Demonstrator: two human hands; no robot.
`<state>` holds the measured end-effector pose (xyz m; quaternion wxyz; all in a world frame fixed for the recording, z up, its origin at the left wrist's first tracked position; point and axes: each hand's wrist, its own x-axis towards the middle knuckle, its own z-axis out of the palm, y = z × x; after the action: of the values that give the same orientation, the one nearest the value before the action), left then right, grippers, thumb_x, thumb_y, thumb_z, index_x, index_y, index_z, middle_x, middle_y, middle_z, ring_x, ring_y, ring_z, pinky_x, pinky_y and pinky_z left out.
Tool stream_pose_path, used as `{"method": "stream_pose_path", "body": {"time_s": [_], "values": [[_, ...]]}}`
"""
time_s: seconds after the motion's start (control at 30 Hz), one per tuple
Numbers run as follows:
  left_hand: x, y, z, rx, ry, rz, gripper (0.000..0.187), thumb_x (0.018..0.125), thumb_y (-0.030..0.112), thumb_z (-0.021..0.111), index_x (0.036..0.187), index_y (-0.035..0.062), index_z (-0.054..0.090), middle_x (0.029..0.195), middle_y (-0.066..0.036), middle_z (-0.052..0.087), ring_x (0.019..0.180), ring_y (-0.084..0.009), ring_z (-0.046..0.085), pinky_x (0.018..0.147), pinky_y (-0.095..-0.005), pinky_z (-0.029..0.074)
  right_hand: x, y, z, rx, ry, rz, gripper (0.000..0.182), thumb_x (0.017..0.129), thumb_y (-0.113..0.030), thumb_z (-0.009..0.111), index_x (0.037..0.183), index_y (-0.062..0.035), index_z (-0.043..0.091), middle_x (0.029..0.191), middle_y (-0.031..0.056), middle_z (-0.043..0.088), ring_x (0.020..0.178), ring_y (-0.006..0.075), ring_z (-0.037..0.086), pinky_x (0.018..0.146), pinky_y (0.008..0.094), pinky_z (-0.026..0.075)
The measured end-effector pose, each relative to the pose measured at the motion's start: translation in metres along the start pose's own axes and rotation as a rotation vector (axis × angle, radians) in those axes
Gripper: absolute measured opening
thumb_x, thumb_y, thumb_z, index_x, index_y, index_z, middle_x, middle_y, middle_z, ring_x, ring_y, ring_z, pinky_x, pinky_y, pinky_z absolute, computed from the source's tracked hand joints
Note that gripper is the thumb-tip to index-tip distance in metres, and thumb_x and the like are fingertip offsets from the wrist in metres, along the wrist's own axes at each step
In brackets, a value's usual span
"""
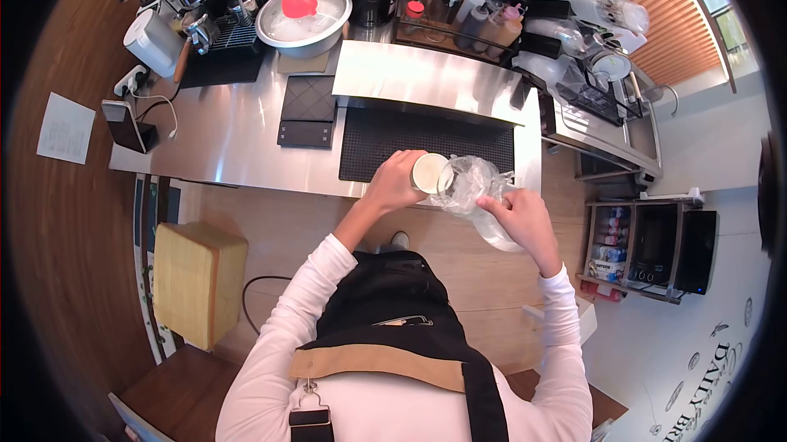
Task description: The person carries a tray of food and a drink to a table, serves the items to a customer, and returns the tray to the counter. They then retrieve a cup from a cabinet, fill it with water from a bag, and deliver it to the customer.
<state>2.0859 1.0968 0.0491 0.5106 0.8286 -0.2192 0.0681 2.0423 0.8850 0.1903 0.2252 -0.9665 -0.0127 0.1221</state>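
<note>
My left hand (393, 182) is wrapped round a cup (429, 173) with a pale cream inside, its mouth turned up toward me. Close on its right, a clear plastic sleeve (473, 184) hangs crumpled, its near end rounded and overlapping the cup's rim in this view. My right hand (522, 219) grips this sleeve from the right, thumb on top. A pale, curved shape shows through the lower end of the plastic. Both hands are over the front edge of the steel counter (221, 151), before a black drip mat (422, 135).
A black scale (305, 133) lies left of the mat. Behind it stands a steel bowl (270, 28) with a red scoop (299, 1). Bottles (488, 28) fill a rack at the back. Sleeved cups (586, 8) lie at the right. A yellow box (197, 282) stands below left.
</note>
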Motion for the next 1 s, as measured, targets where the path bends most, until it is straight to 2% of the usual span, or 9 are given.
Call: {"method": "stream_pose_path", "body": {"time_s": [0.3,0.7,1.0], "values": [[-0.005,-0.006,0.009,-0.018,-0.017,-0.025,0.052,0.053,0.011,0.072,0.101,0.0029,0.055,0.094,-0.013,0.059,0.089,-0.0313,0.055,0.08,-0.0381,0.045,0.003,-0.001,-0.002,-0.104,-0.053,0.039,0.066,0.073,-0.053,0.063,0.048,0.0057,0.046,0.041,0.0186,0.041,0.039,0.0331,0.044,0.044,0.0418,0.037],[-0.012,-0.012,0.016,-0.049,-0.021,-0.043,0.053,0.053,0.013,0.072,0.102,0.003,0.055,0.096,-0.014,0.059,0.092,-0.0319,0.055,0.081,-0.038,0.045,0.002,-0.001,0.002,-0.103,-0.074,0.026,0.065,0.074,-0.051,0.063,0.048,0.0062,0.046,0.041,0.019,0.04,0.038,0.0328,0.042,0.043,0.0415,0.036],[-0.012,-0.011,0.014,-0.047,-0.006,-0.038,0.05,0.055,0.014,0.072,0.1,0.0029,0.055,0.095,-0.014,0.059,0.091,-0.0328,0.055,0.08,-0.0391,0.045,0.004,0.001,0.002,-0.119,-0.086,0.037,0.066,0.073,-0.053,0.062,0.049,0.0062,0.048,0.042,0.0203,0.042,0.041,0.0346,0.045,0.045,0.042,0.038]]}}
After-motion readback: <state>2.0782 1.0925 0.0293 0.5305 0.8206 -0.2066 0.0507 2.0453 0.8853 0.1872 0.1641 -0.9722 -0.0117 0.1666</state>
